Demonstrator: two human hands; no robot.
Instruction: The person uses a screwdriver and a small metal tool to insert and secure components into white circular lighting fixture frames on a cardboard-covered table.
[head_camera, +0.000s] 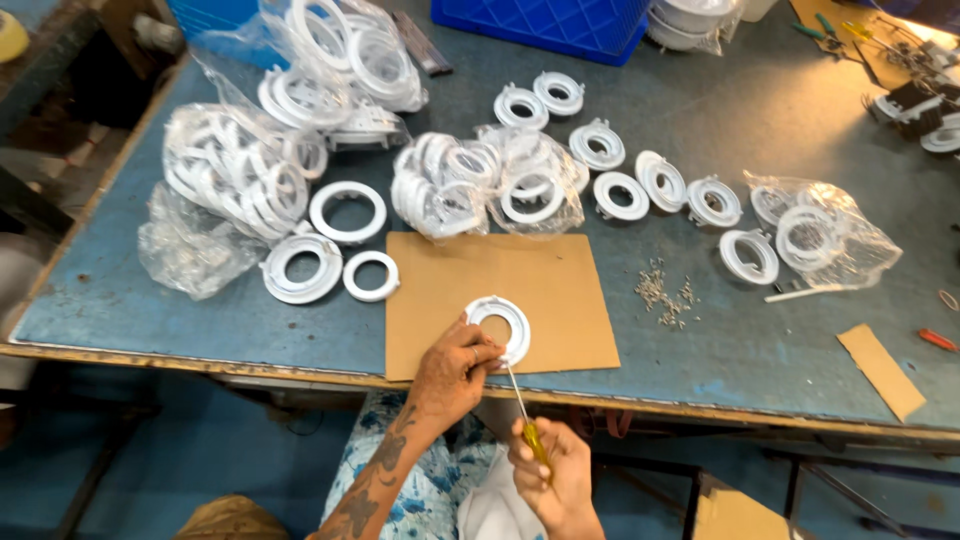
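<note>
Left hand: ring on one finger; forearm tattooed. Right hand: bare. Garment below the table edge: blue-white floral print.

White plastic ring flat on cardboard; yellow-handled screwdriver tilted.

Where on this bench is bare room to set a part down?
Free: the bench front right, between the screw pile and the cardboard scrap; the front-left corner below the two loose rings. The cardboard sheet is bare left of the held ring. Crowded: the back, with bagged rings.
</note>
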